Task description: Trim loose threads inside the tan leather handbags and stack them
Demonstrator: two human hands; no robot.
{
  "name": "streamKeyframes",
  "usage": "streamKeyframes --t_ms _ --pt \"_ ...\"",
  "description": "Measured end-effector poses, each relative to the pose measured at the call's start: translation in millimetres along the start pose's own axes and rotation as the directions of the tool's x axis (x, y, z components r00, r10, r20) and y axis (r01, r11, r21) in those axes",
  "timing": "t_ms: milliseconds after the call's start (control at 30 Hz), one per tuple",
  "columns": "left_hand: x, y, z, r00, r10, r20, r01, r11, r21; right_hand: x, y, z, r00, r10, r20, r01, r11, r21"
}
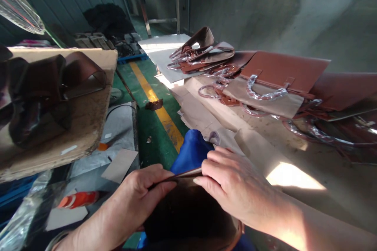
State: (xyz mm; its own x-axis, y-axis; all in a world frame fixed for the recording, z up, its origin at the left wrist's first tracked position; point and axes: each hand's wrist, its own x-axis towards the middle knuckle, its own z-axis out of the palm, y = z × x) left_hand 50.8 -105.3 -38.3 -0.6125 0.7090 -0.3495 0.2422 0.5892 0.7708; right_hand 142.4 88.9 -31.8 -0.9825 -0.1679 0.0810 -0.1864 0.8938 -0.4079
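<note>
A brown bag point(188, 215) lies across my lap, its dark inside facing me. Along its far rim, my left hand point(140, 192) pinches the edge between thumb and fingers. My right hand point(235, 184) grips the same rim a little farther right, thumb on the inner side and fingers over the outside. Between the two hands, a short stretch of the rim shows a lighter edge. The bag's lower part runs out of view, and my fingers on its outer side are partly hidden. Blue cloth point(191, 147) shows just beyond the rim.
Several reddish-brown bags point(288, 74) with plastic-wrapped handles lie on brown paper point(200, 113) at right. Brown leather pieces point(50, 78) rest on a cardboard-topped surface point(91, 125) at left. Below it are an orange-red bottle point(78, 200) and a card piece point(120, 164). A yellow stripe point(160, 108) crosses the green floor.
</note>
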Motion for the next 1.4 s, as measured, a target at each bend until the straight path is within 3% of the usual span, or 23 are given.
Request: streamKeyframes --t_ms 233,400,867,1033,1400 --pt "-2.9 2.3 -1.7 0.999 -0.042 0.014 0.043 0.997 -0.057 1.2 1.7 1.7 1.000 -0.008 -0.010 0.008 1.000 -0.028" --pt "-4.8 -2.0 -2.7 0.999 -0.001 0.044 0.004 0.998 -0.069 4.7 1.3 0.4 1.000 -0.012 0.018 0.013 0.997 -0.075" --pt "1.9 -10.7 -4.2 0.997 0.017 0.080 -0.016 1.000 -0.012 6.1 1.7 3.3 1.000 0.010 0.020 -0.008 0.994 -0.111" --pt "2.1 -6.8 -3.8 0.994 -0.019 0.109 0.020 1.000 -0.007 6.4 -0.3 3.0 0.999 0.033 0.031 -0.029 0.992 -0.125" --pt "-0.5 -3.8 -5.2 0.991 0.020 0.131 -0.028 0.998 0.058 7.2 1.3 1.2 0.999 0.037 0.019 -0.035 0.997 -0.072"
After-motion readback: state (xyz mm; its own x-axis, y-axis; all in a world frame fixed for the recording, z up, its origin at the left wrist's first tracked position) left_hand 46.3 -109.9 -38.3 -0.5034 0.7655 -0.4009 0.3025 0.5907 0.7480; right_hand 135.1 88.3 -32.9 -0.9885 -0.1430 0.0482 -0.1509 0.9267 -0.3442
